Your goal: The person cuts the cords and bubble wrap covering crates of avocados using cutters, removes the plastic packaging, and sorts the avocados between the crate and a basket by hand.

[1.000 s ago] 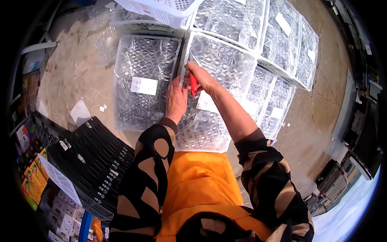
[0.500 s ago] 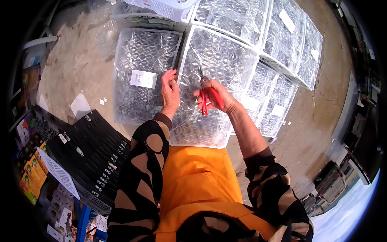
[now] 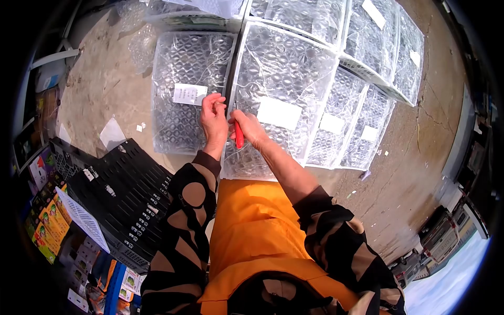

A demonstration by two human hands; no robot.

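Observation:
My right hand (image 3: 249, 127) is closed round red-handled cutters (image 3: 239, 135), over the left rim of a bubble-wrapped crate (image 3: 278, 63). Just left of it, my left hand (image 3: 214, 123) has its fingers curled together at the gap between this crate and another wrapped crate (image 3: 191, 58); what they pinch, if anything, is too small to name. The cutters' blades are hard to make out beside the rim. A white label (image 3: 279, 113) lies on the middle crate, and a printed label (image 3: 189, 94) on the left one.
More wrapped crates (image 3: 370, 39) stand beyond and to the right. Black stacked crates (image 3: 118, 194) are at the lower left, beside a pale perforated basket (image 3: 83, 218). Paper scraps (image 3: 112, 134) lie on the concrete floor (image 3: 94, 94). A vehicle (image 3: 443, 239) is at the far right.
My right hand has swung left with the cutters, from over the middle crate back to its left rim, uncovering the white label. My left hand has shifted slightly left. The view has tilted somewhat.

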